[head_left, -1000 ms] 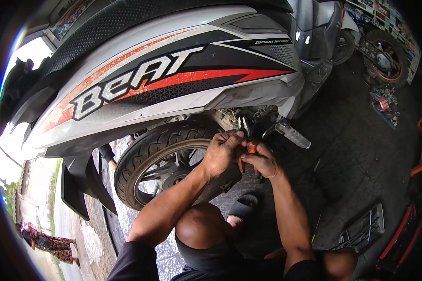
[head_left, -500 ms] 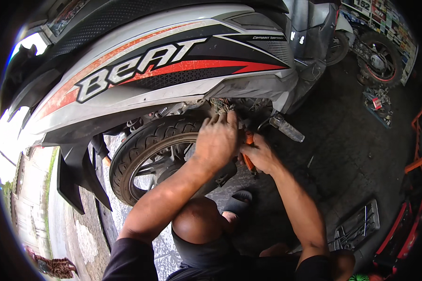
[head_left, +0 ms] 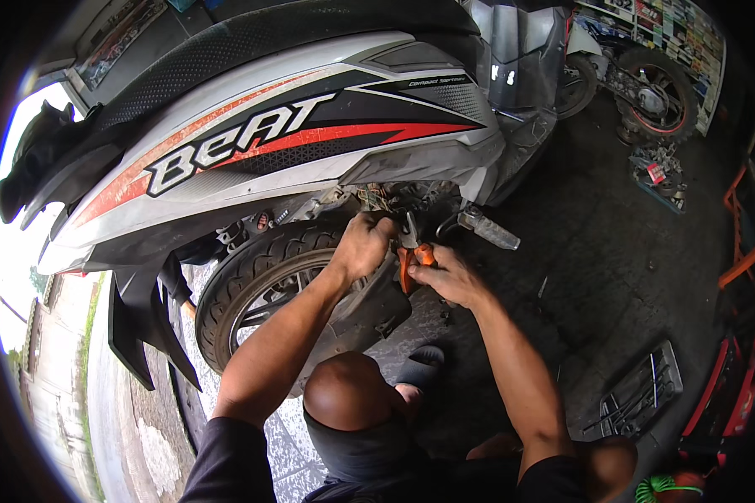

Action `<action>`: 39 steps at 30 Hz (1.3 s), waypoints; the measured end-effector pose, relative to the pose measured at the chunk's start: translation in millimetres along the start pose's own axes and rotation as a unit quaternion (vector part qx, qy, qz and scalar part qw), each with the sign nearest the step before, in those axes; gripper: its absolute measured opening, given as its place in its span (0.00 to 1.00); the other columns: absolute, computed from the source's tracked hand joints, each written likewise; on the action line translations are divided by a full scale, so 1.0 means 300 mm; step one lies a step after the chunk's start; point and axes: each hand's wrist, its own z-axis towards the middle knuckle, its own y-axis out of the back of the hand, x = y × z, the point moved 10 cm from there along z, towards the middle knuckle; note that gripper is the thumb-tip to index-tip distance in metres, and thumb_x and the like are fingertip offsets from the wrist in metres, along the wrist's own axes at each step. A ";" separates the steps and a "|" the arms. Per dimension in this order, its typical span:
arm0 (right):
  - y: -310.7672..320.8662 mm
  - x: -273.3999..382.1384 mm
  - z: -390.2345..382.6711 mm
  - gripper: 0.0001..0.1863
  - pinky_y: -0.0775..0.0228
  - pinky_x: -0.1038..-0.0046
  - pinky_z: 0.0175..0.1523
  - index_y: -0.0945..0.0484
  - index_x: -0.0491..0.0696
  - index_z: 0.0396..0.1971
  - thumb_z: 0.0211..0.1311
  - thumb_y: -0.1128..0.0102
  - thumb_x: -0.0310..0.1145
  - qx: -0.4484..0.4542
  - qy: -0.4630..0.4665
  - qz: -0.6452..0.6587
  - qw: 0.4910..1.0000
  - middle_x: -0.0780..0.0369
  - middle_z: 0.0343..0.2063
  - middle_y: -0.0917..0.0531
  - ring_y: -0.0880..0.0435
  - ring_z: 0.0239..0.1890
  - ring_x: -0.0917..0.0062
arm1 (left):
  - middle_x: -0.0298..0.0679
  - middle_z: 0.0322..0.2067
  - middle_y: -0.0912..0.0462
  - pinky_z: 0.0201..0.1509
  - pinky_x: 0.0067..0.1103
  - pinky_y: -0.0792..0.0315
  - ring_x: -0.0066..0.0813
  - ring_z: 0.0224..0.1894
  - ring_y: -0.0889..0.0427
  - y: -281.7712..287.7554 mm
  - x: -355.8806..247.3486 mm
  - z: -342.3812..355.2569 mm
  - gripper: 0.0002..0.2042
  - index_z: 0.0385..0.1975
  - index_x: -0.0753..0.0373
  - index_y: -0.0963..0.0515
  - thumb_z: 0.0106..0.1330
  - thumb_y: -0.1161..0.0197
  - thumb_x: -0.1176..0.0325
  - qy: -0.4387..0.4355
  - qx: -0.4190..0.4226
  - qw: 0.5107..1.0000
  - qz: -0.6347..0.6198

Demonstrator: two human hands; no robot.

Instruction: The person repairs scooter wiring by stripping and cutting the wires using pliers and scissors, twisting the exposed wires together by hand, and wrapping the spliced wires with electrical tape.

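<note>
My right hand (head_left: 445, 277) grips orange-handled pliers (head_left: 408, 267), whose metal jaws point up toward exposed wiring (head_left: 373, 198) beneath the scooter's white side panel (head_left: 302, 168). Just left of the jaws, my left hand (head_left: 362, 247) has its fingers curled at the wires; what lies between the fingertips is too small to make out. Both hands are above and beside the rear wheel and tire (head_left: 235, 281), near the metal footpeg (head_left: 486, 228).
Another person's hand (head_left: 190, 308) shows behind the wheel at left. Right lie a tool tray (head_left: 637, 394), red tool cases (head_left: 705, 402), an orange frame (head_left: 738, 268) and a green coiled hose (head_left: 663, 488). A second motorcycle (head_left: 654, 96) and a parts pile (head_left: 658, 176) are at upper right.
My view has shifted slightly. My left hand has shifted left and lowered its raised fingers, uncovering the pliers' jaws. My right hand still holds the pliers, now a little further left.
</note>
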 end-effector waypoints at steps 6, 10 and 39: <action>0.004 0.053 0.009 0.18 0.26 0.67 0.51 0.17 0.42 0.48 0.62 0.32 0.37 -0.005 0.027 -0.030 0.999 0.59 0.37 0.14 0.17 0.42 0.73 | 0.28 0.16 0.34 0.17 0.21 0.47 0.19 0.15 0.39 -0.071 0.085 -0.057 0.15 0.26 0.58 0.27 0.73 0.49 0.57 0.162 0.010 0.953 -0.256; -0.007 0.087 0.014 0.19 0.26 0.67 0.52 0.19 0.41 0.49 0.62 0.32 0.35 -0.006 0.045 0.034 0.998 0.59 0.38 0.14 0.18 0.42 0.72 | 0.25 0.16 0.39 0.17 0.19 0.53 0.16 0.15 0.46 -0.143 0.098 -0.092 0.15 0.25 0.54 0.32 0.76 0.53 0.58 0.260 0.077 0.870 -0.412; -0.036 -0.007 -0.018 0.11 0.20 0.73 0.43 0.22 0.46 0.49 0.70 0.37 0.32 0.014 -0.119 0.088 0.989 0.65 0.39 0.19 0.16 0.40 0.79 | 0.50 0.23 0.20 0.38 0.34 0.26 0.38 0.28 0.21 0.000 0.014 -0.071 0.16 0.28 0.71 0.19 0.70 0.38 0.61 0.004 -0.017 1.000 -0.015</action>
